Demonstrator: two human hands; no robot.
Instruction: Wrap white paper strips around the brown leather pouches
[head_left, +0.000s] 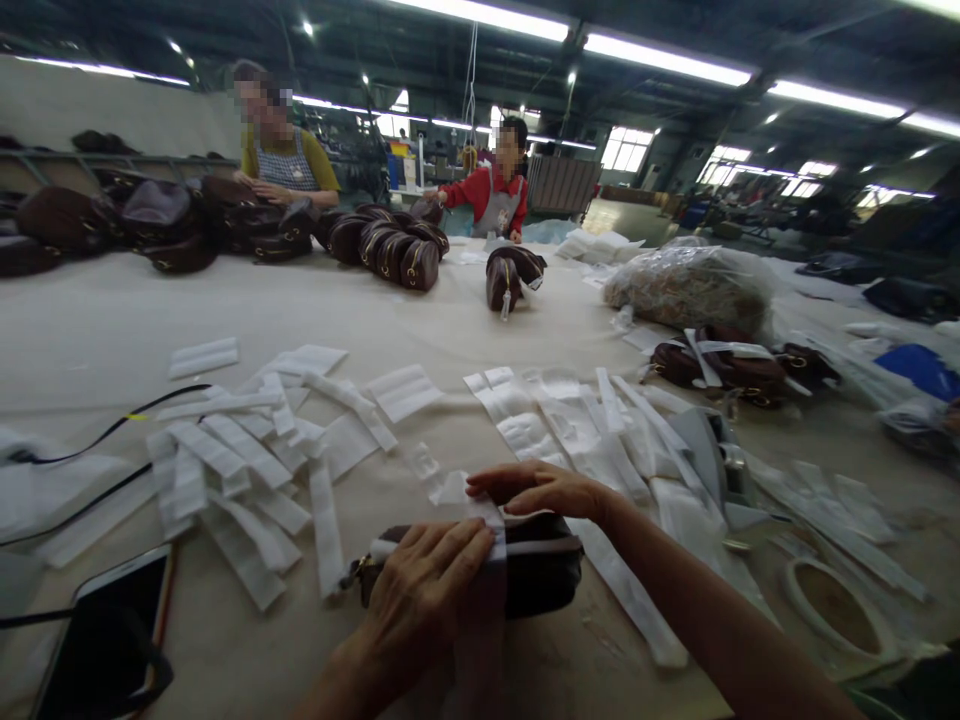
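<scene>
A small dark brown bag (541, 572) lies on the pale table (450, 320) close in front of me. A white foam strip (489, 525) is wrapped across its top. My left hand (427, 590) presses flat on the strip and the bag's left half, fingers stretched out. My right hand (544, 490) reaches over from the right and holds the strip's upper end down on the bag's far edge, fingers together. Loose white strips (247, 460) lie scattered to the left and more strips (600, 430) to the right.
A phone (112, 625) with a black cable (112, 430) sits at the near left. A tape roll (836, 605) lies at the near right. Finished brown bags (394, 250) are piled at the far side, where two people sit working. A full plastic sack (694, 285) stands right.
</scene>
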